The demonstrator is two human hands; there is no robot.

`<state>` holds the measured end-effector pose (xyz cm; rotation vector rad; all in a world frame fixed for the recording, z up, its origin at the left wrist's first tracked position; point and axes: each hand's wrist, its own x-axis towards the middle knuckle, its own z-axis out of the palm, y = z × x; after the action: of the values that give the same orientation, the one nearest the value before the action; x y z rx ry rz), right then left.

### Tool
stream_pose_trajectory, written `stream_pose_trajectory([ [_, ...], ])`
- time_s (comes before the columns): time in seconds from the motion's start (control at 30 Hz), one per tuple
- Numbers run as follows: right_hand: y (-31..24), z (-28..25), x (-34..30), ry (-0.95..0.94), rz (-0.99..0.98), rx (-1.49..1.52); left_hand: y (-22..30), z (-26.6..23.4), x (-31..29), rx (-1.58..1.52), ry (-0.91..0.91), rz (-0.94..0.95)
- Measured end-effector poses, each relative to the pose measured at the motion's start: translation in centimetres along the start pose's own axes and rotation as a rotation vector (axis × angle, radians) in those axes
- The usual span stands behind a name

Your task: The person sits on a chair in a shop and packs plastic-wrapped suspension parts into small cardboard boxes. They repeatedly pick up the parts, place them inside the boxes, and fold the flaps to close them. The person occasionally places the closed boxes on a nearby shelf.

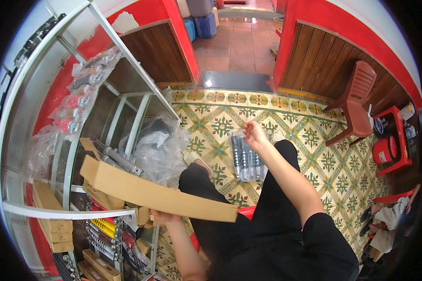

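A long, narrow brown cardboard box (159, 189) lies slantwise across my left side, over my left thigh. My left hand (168, 216) grips it from below, and the box hides most of those fingers. My right hand (255, 136) is raised in front of me, empty, with loosely bent fingers. Below and beside it, several black shock absorbers (244, 161) in clear plastic lie side by side on the tiled floor between my feet. Whether the box holds anything does not show.
To my left stands a metal-framed shelf (42, 211) with bagged shock absorbers (72, 105), brown boxes (51, 220) and coloured springs (105, 228). Clear plastic wrapping (157, 147) is heaped beside it. A brown plastic chair (356, 119) and a red stool (393, 117) stand at the right.
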<state>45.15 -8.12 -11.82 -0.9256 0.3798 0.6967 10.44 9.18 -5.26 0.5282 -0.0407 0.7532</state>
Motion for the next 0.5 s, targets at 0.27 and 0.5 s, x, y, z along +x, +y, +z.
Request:
stream_pose_trajectory([
  [0.27,17.9,-11.7,12.1,0.285,-0.484,-1.284,-6.9,-5.9,3.1,-0.837,-0.044,-0.254],
  [0.5,24.0,-15.3,12.5,-0.189,-0.066,-2.153,-7.6,-7.5,4.5,-0.655,-0.093,-0.178],
])
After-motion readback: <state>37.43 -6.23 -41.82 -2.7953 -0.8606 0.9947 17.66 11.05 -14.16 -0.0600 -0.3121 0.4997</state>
